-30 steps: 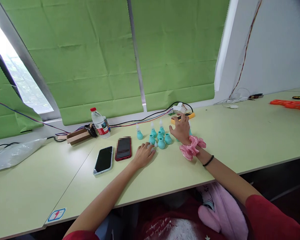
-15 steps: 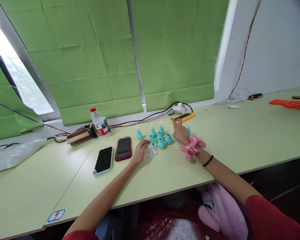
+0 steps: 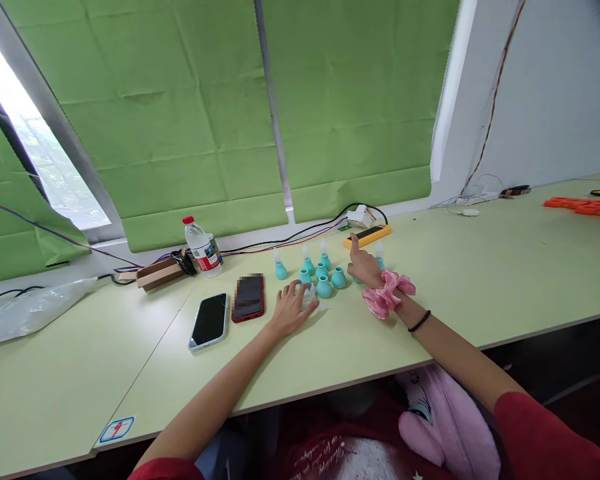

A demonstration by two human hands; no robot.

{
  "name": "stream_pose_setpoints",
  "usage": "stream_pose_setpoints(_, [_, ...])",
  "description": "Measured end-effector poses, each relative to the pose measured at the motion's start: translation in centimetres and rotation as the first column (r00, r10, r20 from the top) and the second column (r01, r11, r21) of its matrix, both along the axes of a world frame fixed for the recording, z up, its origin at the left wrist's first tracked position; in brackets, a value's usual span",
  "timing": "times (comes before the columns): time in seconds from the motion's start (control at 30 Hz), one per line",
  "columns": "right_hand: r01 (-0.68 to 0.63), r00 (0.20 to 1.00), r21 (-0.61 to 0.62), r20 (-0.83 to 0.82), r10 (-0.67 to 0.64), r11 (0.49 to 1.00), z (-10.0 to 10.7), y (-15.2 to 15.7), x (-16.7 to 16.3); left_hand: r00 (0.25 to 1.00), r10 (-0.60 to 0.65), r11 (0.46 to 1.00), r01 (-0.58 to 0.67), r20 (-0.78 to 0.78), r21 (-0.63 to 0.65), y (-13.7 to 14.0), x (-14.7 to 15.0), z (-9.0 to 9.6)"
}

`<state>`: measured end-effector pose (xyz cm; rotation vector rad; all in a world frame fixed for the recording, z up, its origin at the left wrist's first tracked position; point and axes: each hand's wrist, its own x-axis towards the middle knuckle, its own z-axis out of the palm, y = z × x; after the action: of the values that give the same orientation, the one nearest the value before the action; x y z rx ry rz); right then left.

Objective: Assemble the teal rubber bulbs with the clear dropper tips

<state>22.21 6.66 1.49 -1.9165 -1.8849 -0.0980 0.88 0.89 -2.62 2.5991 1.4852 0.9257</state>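
Observation:
My left hand lies palm down with its fingers spread over a small pile of translucent white nozzle tips, touching them and hiding part of the pile. Just beyond it stand several open-mouthed teal bulbs. Other teal bulbs carry clear pointed tips, such as one bulb at the back left and another bulb on the right. My right hand, with a pink scrunchie at the wrist, is beside the right-hand bulbs. One finger points up, the others are bent and partly hidden; nothing shows in them.
Two phones lie on the left, one pale-edged and one red-cased. Behind them stand a red-capped bottle and a cardboard tray. A yellow power strip and cables run along the window side. Orange tools lie far right.
My left hand has moved right and its fingers have gone from a pinch to spread over the white tips. My right hand has shifted slightly, with one finger raised.

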Motion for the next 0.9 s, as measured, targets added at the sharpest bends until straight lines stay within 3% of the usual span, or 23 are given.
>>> stream_pose_setpoints(0.07, [-0.015,1.000,0.071,-0.025,0.017,0.997,-0.1,-0.2,-0.1,0.993,0.034,0.999,-0.034,-0.112,0.000,-0.4,0.5,-0.2])
stream_pose_setpoints(0.2, [0.021,0.995,0.301,-0.103,0.011,0.953,-0.1,-0.2,-0.5,0.979,0.070,0.997,-0.073,-0.190,-0.012,-0.5,0.6,-0.3])
stream_pose_setpoints(0.3, [0.023,0.989,0.490,-0.139,0.052,0.871,0.1,-0.3,-0.8,0.974,0.033,0.999,-0.031,-0.226,0.011,-0.6,0.5,-0.1])
stream_pose_setpoints(0.4, [-0.107,0.968,0.612,-0.114,0.222,0.783,0.1,-0.8,-1.2,0.966,-0.014,1.000,0.018,-0.257,0.014,-0.7,0.7,0.1])
stream_pose_setpoints(0.6, [-0.502,0.781,0.516,-0.073,0.620,0.694,-1.1,-2.2,-3.0,0.971,0.029,1.000,-0.029,-0.239,0.003,-0.6,0.9,-0.1])
stream_pose_setpoints(0.77, [-0.592,0.698,0.456,-0.123,0.705,0.665,-2.3,-2.9,-4.4,0.998,0.022,0.998,-0.017,-0.067,0.068,-0.1,0.5,0.0])
stream_pose_setpoints(0.9, [-0.636,0.656,0.431,-0.136,0.743,0.640,-2.9,-3.3,-5.1,0.974,-0.033,0.979,-0.013,0.223,0.204,-0.1,-0.3,1.1])
